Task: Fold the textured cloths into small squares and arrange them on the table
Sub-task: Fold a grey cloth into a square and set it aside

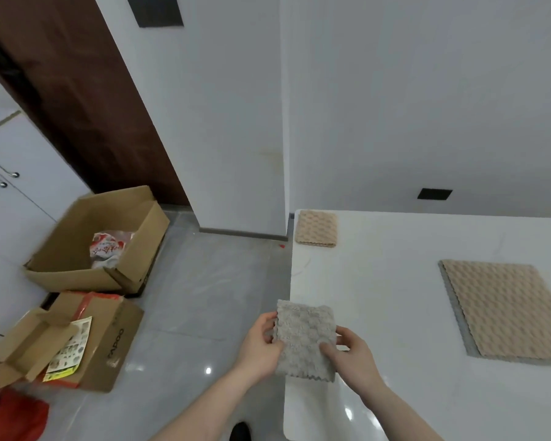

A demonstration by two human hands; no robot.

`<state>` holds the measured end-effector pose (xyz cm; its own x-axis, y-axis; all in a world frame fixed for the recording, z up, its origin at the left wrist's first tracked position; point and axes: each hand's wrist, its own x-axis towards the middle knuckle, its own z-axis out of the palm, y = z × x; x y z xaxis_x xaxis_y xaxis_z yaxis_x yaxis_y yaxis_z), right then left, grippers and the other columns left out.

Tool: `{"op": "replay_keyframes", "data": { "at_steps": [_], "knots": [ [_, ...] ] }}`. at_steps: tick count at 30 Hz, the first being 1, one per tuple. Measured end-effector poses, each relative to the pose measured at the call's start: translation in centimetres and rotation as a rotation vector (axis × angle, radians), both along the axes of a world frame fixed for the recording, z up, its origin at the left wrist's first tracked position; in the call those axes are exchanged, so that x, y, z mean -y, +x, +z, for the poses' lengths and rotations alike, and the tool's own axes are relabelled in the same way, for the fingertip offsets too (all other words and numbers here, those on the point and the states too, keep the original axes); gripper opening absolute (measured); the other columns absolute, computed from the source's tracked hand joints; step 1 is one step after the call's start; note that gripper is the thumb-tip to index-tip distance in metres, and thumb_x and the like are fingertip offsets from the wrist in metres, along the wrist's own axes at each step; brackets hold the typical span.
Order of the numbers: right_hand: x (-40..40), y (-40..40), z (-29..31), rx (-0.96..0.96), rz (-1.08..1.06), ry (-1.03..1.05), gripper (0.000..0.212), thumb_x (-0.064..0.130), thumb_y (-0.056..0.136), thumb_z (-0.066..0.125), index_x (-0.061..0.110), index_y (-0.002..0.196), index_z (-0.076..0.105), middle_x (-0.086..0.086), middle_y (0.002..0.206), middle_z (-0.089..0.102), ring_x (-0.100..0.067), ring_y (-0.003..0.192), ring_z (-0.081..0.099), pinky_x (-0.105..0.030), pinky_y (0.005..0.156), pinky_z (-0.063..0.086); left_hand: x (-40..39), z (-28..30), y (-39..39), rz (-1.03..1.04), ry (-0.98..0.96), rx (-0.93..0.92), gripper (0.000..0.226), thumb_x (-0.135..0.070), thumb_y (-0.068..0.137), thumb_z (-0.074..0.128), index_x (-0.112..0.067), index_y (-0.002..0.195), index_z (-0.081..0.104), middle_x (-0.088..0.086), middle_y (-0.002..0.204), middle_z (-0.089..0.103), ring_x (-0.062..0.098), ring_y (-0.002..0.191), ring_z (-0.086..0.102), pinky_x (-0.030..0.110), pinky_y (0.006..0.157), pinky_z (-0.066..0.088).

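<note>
I see a grey folded cloth [304, 338] with a bumpy checked texture, held at the near edge of the glossy white table [395, 313]. At the table's far corner lies a small beige cloth [315, 228] with a scale-like pattern. On the table's right side a large beige cloth [503, 308] shows the same pattern, with a grey edge. Beside the table, brown cardboard boxes [96, 243] sit on pale grey floor [204, 297].

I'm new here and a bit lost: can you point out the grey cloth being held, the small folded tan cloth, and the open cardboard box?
grey cloth [306, 338], head view, middle of its face.
folded tan cloth [316, 228], head view, top surface.
cardboard box [77, 278], head view, near wall.
</note>
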<state>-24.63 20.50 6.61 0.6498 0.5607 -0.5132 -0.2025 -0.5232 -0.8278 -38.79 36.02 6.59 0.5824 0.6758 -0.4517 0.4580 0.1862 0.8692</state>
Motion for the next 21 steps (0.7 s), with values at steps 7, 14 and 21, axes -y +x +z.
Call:
{"op": "replay_keyframes", "data": {
  "at_steps": [7, 14, 21],
  "knots": [
    [-3.0, -3.7, -1.5, -0.073, -0.223, -0.015, 0.036, 0.026, 0.083, 0.074, 0.034, 0.117, 0.066, 0.002, 0.105, 0.073, -0.017, 0.09, 0.076, -0.047, 0.084, 0.063, -6.1, -1.6, 0.7, -0.227, 0.033, -0.075, 0.044, -0.02, 0.086, 0.075, -0.028, 0.126, 0.059, -0.007, 0.126, 0.063, 0.008, 0.102, 0.067, 0.039, 0.096, 0.057],
    [-3.1, -1.2, -2.9, -0.079, -0.319, -0.058, 0.036, 0.02, 0.083, 0.073, 0.028, 0.118, 0.065, -0.001, 0.104, 0.073, -0.02, 0.091, 0.075, -0.049, 0.084, 0.063, -7.4, -1.8, 5.3, -0.418, 0.061, -0.148, 0.055, -0.02, 0.086, 0.077, -0.026, 0.136, 0.054, -0.006, 0.131, 0.058, 0.014, 0.109, 0.062, 0.023, 0.097, 0.047],
    [-7.2, 1.8, -3.9, -0.12, -0.364, -0.083, 0.037, 0.018, 0.086, 0.073, 0.021, 0.121, 0.061, -0.003, 0.107, 0.071, -0.022, 0.093, 0.073, -0.048, 0.085, 0.063, -11.0, -2.5, 10.1, -0.457, 0.068, -0.202, 0.044, -0.015, 0.091, 0.071, -0.033, 0.127, 0.052, -0.005, 0.133, 0.054, 0.014, 0.093, 0.061, 0.03, 0.089, 0.053]
  ]
}}
